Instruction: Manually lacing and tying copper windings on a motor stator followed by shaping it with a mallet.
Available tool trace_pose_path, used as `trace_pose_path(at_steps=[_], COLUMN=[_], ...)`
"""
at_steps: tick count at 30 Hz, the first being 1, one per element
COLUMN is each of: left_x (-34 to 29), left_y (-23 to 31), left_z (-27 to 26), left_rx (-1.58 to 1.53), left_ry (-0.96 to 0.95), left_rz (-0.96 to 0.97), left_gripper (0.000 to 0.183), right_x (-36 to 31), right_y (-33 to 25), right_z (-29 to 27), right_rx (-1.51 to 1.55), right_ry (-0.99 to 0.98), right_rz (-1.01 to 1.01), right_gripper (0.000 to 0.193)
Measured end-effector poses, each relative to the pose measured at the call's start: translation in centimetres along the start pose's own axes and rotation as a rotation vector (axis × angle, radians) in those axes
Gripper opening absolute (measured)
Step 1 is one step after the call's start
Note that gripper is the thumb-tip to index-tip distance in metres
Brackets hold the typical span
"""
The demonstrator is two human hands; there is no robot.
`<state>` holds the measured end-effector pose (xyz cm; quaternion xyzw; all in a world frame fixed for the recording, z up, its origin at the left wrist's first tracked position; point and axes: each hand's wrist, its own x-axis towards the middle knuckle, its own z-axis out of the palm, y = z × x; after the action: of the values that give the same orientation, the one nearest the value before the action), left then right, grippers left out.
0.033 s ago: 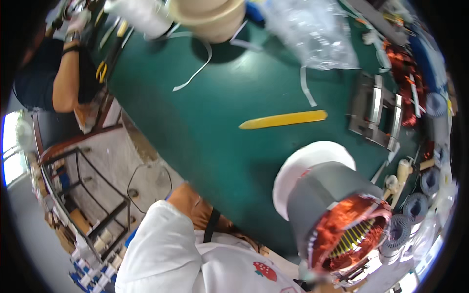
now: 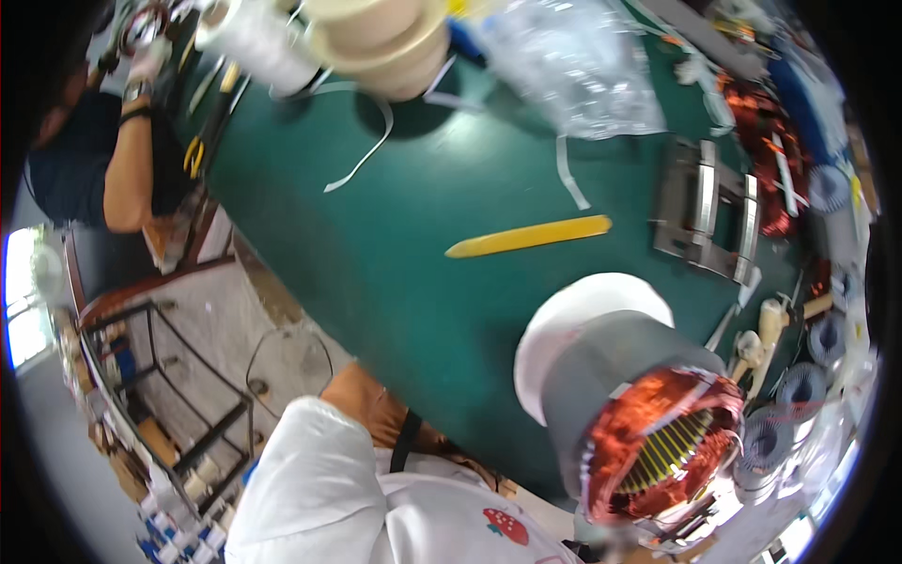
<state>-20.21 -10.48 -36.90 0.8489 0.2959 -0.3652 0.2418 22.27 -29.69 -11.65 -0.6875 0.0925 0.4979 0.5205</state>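
Note:
A grey cylindrical motor stator (image 2: 601,367) with copper-red windings (image 2: 615,428) lies on its side near the bench's front edge. Yellowish strips line its bore, and a white disc (image 2: 540,329) stands behind its far end. My left arm shows only as a white sleeve (image 2: 315,461); its hand is out of the picture. Below the stator, at the lower edge, a small smeared patch may belong to my right hand, but no fingers can be made out. A yellow pointed flat strip (image 2: 528,236) rests on the green bench beyond the stator.
A metal block with two bright bars (image 2: 705,207) sits to the right, beside copper coils (image 2: 766,160). Cream pots (image 2: 381,56), a white thread spool (image 2: 254,42) and a clear plastic bag (image 2: 583,70) occupy the far side. A co-worker's arm (image 2: 132,174) is at far left.
The view has shifted slightly, so the stator, yellow strip and metal block appear a little farther left. A reddish ring shows more clearly at the co-worker's hand. Nothing on the bench has visibly been moved.

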Motion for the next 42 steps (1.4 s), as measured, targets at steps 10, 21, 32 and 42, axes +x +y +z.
trace_pose_path(at_steps=[10,21,32,42], left_x=[-0.5,-12.5,-10.4,8.3], left_y=[-8.5,6.2,4.8,2.5], left_z=[-6.2,-17.5,-30.3,-38.2], left_rx=[0.130,0.221,-0.552,-1.597], left_ry=[0.026,0.141,1.083,0.698], left_rz=[0.045,0.528,0.595,0.384], left_gripper=[0.042,0.024,0.027,0.046], right_x=[-0.6,-0.6,1.3,10.7], right_y=[-1.4,-0.2,-0.1,-6.9], right_z=[6.3,6.5,8.9,15.4], right_rx=[-0.493,-0.471,-0.780,-0.396], right_ry=[-0.170,-0.140,0.268,-0.085], right_rz=[-0.700,-1.144,-1.268,-1.107], right_gripper=[0.025,0.026,0.054,0.049])
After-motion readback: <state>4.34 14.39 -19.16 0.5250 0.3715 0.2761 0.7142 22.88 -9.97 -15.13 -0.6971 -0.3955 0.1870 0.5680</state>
